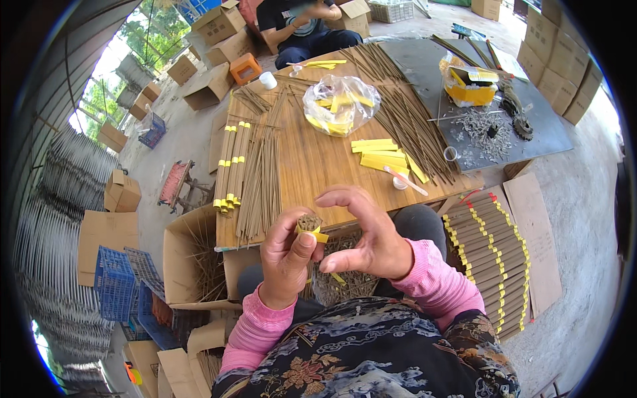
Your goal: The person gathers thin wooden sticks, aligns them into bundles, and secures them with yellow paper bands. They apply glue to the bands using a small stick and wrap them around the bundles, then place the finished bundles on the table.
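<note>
My left hand [285,255] is closed round a bundle of thin brown incense sticks [308,222], seen end-on. A yellow paper band [315,234] wraps the bundle near its top, with one end sticking out to the right under my thumb. Just to the right, my right hand [368,235] is open, thumb and fingers curved apart with nothing between them. Beyond it on the wooden table lie yellow paper strips [385,156] and a small white pot [400,181] with a pink-and-white spreader across it. Loose incense sticks [259,192] lie left of centre beside finished banded bundles [229,162].
A clear plastic bag [340,106] of yellow strips sits mid-table. On the grey board [544,126] stand a yellow box [471,86] and a heap of scraps. Banded bundles [491,259] lie on cardboard at right. An open carton [199,259] stands left. A person [298,30] sits opposite.
</note>
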Action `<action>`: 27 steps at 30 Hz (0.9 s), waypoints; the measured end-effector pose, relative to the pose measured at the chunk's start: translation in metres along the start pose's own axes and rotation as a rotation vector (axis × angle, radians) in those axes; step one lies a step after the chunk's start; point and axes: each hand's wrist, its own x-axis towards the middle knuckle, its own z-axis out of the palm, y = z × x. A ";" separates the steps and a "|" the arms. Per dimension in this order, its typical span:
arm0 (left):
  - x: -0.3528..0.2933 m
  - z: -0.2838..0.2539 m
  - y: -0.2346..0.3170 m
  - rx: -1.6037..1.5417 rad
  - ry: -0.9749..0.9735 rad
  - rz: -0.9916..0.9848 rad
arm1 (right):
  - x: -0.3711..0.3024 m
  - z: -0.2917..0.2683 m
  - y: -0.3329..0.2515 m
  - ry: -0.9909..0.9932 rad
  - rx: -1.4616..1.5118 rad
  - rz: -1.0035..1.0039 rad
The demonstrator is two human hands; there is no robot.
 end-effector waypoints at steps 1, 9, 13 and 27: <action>-0.002 -0.001 -0.002 0.026 -0.012 0.046 | 0.003 0.006 -0.001 -0.030 0.061 0.000; -0.016 -0.005 0.019 -0.305 -0.078 -0.062 | 0.003 0.021 0.000 -0.141 0.318 0.008; -0.017 -0.008 0.020 -0.337 -0.110 -0.059 | 0.002 0.019 -0.001 -0.176 0.296 0.009; -0.018 -0.018 0.011 -0.600 -0.263 -0.187 | 0.010 0.022 0.012 -0.212 0.405 -0.023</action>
